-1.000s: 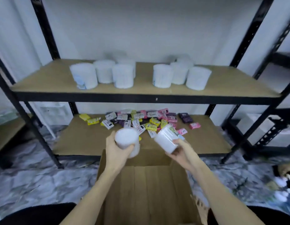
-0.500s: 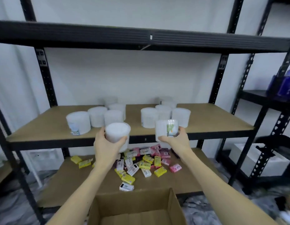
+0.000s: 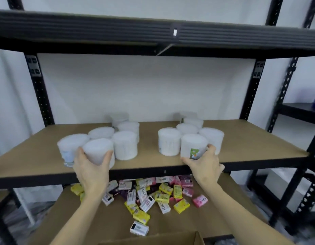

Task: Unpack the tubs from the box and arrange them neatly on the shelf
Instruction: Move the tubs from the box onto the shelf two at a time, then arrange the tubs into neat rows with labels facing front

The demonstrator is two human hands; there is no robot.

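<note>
Left hand (image 3: 93, 167) and right hand (image 3: 204, 165), each clasping one tub, have risen from the box (image 3: 153, 239) to the shelf (image 3: 38, 156) front edge at 12 o'clock, so both tubs are ready for release.

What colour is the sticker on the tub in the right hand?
Green and white, with some orange, on the tub; head view.

We see even, diffuse, bright light on the white wall (image 3: 149, 85). The tubs (image 3: 125, 145) look overexposed and soft with motion blur. Shadow gathers beneath the upper shelf beam (image 3: 100, 30). Wide-angle distortion bows the uprights (image 3: 283, 96) at the edges.
</note>
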